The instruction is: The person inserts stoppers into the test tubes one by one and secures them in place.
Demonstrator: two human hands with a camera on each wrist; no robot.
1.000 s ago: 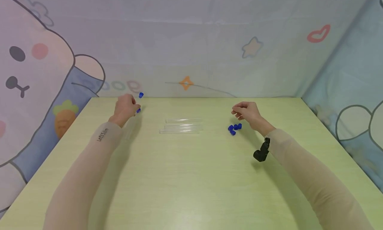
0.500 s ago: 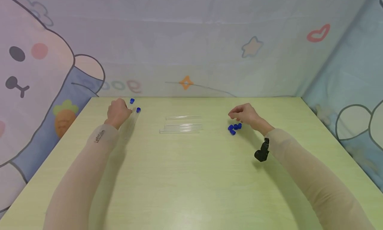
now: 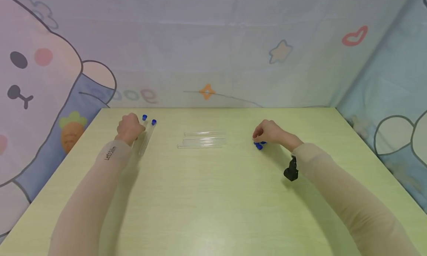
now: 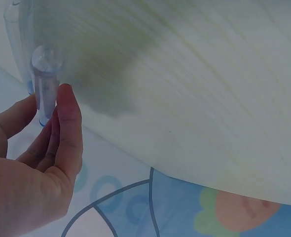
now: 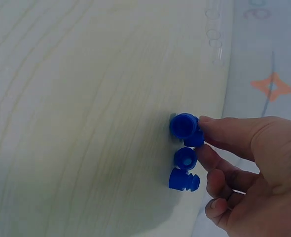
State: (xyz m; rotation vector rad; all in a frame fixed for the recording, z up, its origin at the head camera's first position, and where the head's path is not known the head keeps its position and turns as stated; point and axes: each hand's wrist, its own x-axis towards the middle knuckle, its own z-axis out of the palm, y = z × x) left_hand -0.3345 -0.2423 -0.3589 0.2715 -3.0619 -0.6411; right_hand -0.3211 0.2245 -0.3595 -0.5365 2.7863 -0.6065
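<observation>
My left hand (image 3: 130,129) pinches a clear test tube with a blue cap (image 3: 144,117) at the table's far left. In the left wrist view, the tube (image 4: 46,84) stands between thumb and fingertips. Just right of it lies another capped test tube (image 3: 146,139). My right hand (image 3: 269,132) is low over a small cluster of blue caps (image 3: 259,146). In the right wrist view, its thumb and index finger pinch one blue cap (image 5: 194,139), partly hidden behind a neighbouring cap (image 5: 183,126). More caps (image 5: 184,180) lie beside it.
Several uncapped clear test tubes (image 3: 201,141) lie sideways at mid-table between the hands. A printed cloth (image 3: 233,63) rises behind the table's back edge. A black device (image 3: 291,169) hangs at the right wrist.
The left hand has moved left and lowered its capped tube beside the other one, having let that area's first tube show. The right hand has come down and left onto the blue caps.
</observation>
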